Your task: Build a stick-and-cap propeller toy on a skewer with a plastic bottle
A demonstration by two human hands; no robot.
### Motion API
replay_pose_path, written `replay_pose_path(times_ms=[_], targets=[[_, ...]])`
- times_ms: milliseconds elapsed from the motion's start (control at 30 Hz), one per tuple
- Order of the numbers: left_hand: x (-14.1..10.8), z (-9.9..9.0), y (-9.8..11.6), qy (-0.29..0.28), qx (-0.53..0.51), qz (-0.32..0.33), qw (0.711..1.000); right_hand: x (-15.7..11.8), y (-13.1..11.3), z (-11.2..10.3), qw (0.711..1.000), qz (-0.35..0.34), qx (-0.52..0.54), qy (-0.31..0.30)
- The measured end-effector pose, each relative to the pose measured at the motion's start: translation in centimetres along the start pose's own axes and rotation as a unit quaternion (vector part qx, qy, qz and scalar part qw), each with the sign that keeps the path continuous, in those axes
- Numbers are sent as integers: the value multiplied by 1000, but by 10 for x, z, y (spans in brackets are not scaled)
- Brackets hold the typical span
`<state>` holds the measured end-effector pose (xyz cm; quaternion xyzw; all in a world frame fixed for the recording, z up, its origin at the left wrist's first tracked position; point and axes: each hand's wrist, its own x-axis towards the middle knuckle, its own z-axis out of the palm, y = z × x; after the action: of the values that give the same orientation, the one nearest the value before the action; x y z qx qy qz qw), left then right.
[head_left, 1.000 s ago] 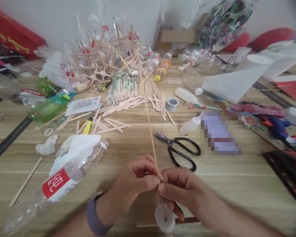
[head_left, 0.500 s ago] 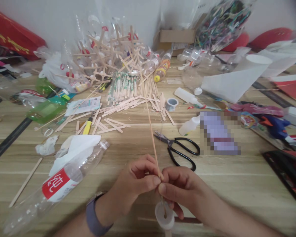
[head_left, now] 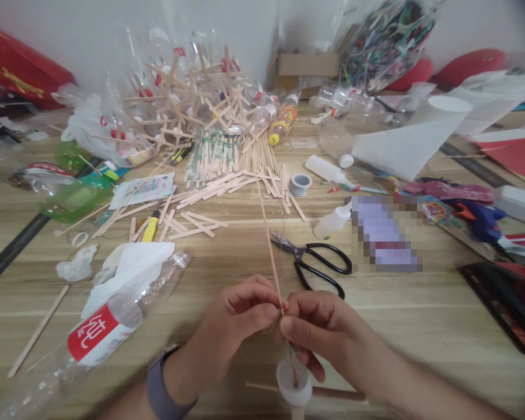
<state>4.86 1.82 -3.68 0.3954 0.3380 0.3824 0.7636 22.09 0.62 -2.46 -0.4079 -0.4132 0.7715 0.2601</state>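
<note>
A thin wooden skewer [head_left: 269, 239] slants up and away from between my two hands. My left hand [head_left: 240, 321] pinches at its lower part, thumb and forefinger together. Close beside it, my right hand [head_left: 332, 329] has its thumb and fingertips closed on the skewer too. Just below my fingers is a white plastic cap [head_left: 289, 385] with a stick going down into it. Wooden craft sticks [head_left: 339, 394] poke out on its sides. A faint thin line, perhaps thread, runs near the skewer. Black-handled scissors [head_left: 308, 256] lie open beyond my right hand.
At left lies a clear plastic bottle [head_left: 135, 315] with a red label. Craft sticks [head_left: 201, 221] and a spool [head_left: 300, 184] are farther back. To the right are a glue bottle [head_left: 332, 220], a glue gun [head_left: 481, 219] and a white paper cone [head_left: 411, 140].
The view has shifted slightly, moving the table items a little left. My fingertips have moved slightly apart at the skewer, and the left thumb has drawn back a little. Both hands remain at the skewer.
</note>
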Motion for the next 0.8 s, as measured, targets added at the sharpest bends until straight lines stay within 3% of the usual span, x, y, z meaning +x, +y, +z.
replay_pose_path(times_ms=[567,700,800], targets=[[0,0,-5,-35,-49,-4,998,-1,1,4,996,50,70,-40],[0,1,-4,-30,-28,3,999,-1,-2,5,999,47,18,-15],[0,-1,-6,-7,-45,-2,999,-1,-6,1,993,-50,-90,66]])
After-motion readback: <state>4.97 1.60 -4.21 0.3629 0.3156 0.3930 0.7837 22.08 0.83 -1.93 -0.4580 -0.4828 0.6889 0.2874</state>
